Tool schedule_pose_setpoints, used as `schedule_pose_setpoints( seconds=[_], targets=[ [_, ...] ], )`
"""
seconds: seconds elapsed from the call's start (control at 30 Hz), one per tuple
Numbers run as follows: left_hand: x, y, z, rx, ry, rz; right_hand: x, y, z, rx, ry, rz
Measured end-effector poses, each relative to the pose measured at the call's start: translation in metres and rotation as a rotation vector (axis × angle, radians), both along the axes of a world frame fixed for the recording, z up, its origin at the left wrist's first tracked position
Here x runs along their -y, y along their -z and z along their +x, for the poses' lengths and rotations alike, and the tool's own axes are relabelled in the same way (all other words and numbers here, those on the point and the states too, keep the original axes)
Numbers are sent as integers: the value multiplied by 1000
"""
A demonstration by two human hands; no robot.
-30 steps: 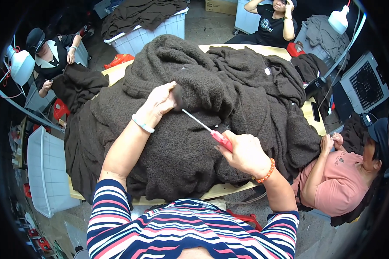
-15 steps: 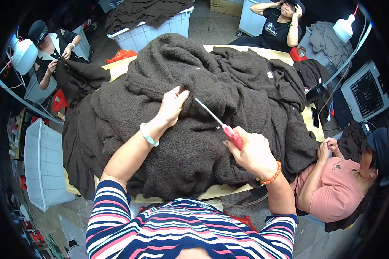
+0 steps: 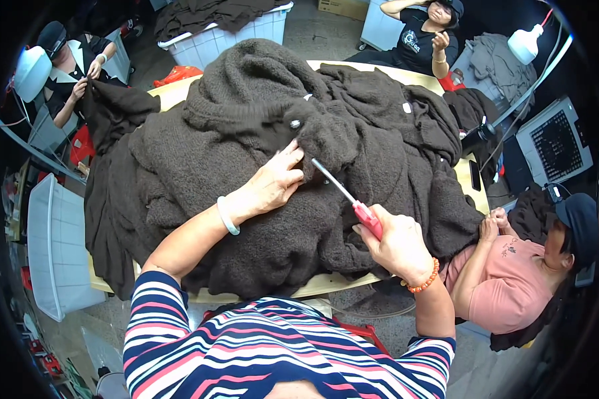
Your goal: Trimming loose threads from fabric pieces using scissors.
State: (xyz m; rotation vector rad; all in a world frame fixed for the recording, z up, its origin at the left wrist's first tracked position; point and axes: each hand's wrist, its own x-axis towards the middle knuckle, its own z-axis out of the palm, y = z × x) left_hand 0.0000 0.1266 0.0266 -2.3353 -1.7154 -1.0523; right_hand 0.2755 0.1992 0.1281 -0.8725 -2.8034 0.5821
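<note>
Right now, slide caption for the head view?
Left hand on heaped brown knitwear, right hand gripping a red-handled tool with a thin metal shaft.

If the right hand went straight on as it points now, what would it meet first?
Led by the red-handled tool, the right hand would probably meet the brown knitted fabric first, just beside the left hand; depth is unclear.

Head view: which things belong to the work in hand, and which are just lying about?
In hand:
- red-handled tool, held in the right hand
- dark brown knit pile, touched by the left hand

Apparently just lying about:
- black phone-like slab
- red bag
- grey cloth heap
</note>
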Motion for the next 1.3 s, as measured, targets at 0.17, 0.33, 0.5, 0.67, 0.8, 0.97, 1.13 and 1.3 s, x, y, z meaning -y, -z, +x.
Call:
schedule_pose_setpoints(
  seconds=[0.17,0.33,0.5,0.67,0.8,0.97,1.13,1.3],
  targets=[
    [5,8,2,5,-41,-74,2,2,6,116,-71,-52],
    [56,-21,57,288,541,-124,-10,-8,27,-158,-92,-255],
    [130,-36,80,467,793,-934,-23,-4,12,-294,27,-337],
    [77,-79,-63,671,-469,-137,-22,9,2,-272,17,-316],
    [4,-45,-176,246,-819,126,-23,13,-1,-290,-47,-215],
    [0,-5,-272,440,-928,-21,-23,20,-18,-216,-154,-132],
    [-24,-96,-153,1285,-121,25,-50,29,39,-241,173,-146],
    [17,-77,-47,1359,55,-256,-129,53,69,-248,600,-160]
  ],
)
